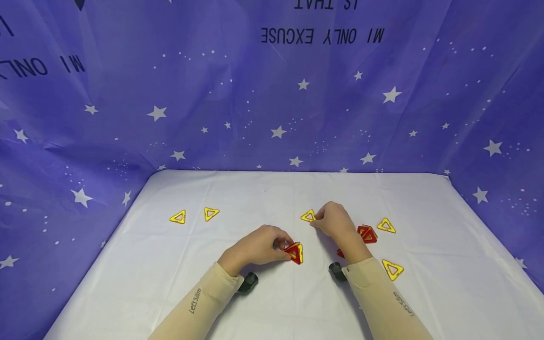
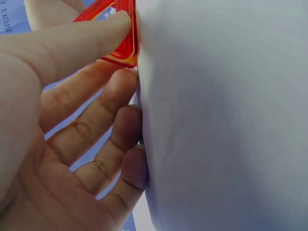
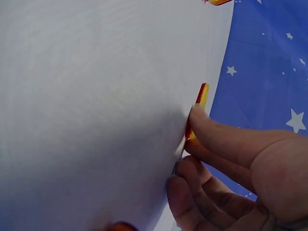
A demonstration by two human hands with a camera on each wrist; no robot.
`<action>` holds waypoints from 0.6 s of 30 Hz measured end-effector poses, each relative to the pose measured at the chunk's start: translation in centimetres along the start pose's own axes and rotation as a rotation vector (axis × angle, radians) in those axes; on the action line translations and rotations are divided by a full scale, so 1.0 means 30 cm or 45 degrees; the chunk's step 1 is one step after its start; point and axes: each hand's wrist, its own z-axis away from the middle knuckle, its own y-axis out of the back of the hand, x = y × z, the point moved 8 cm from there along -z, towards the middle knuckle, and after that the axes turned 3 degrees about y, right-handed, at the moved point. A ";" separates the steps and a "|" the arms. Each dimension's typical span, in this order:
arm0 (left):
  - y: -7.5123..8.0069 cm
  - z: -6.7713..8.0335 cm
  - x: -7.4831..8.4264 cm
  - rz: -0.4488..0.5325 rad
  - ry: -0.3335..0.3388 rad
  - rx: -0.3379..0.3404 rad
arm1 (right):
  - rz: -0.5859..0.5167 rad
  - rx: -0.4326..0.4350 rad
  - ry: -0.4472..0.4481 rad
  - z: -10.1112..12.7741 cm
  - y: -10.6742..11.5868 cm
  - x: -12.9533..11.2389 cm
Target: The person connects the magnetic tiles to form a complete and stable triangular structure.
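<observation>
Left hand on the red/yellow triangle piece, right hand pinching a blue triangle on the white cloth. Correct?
One thing is off: the triangle that the right hand pinches is yellow, not blue, as the head view shows. The rest stands: the left hand holds the red and yellow triangle piece on the white cloth.

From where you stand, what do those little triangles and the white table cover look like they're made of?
The red triangle that the left hand grips looks like glossy, see-through plastic: light glows through it and its edge shines. The yellow triangle pinched by the right hand looks like the same hard plastic, a hollow frame. The cover seems matte woven cloth, with soft creases and no shine.
</observation>
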 end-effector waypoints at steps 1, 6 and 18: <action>0.000 -0.001 0.001 -0.006 -0.006 0.003 | -0.003 0.004 0.002 0.001 0.001 0.000; -0.002 -0.005 0.001 -0.018 -0.015 0.005 | -0.030 0.025 0.022 0.008 0.011 0.005; 0.000 -0.004 -0.005 -0.011 0.015 0.008 | -0.221 0.028 0.225 0.088 0.066 -0.015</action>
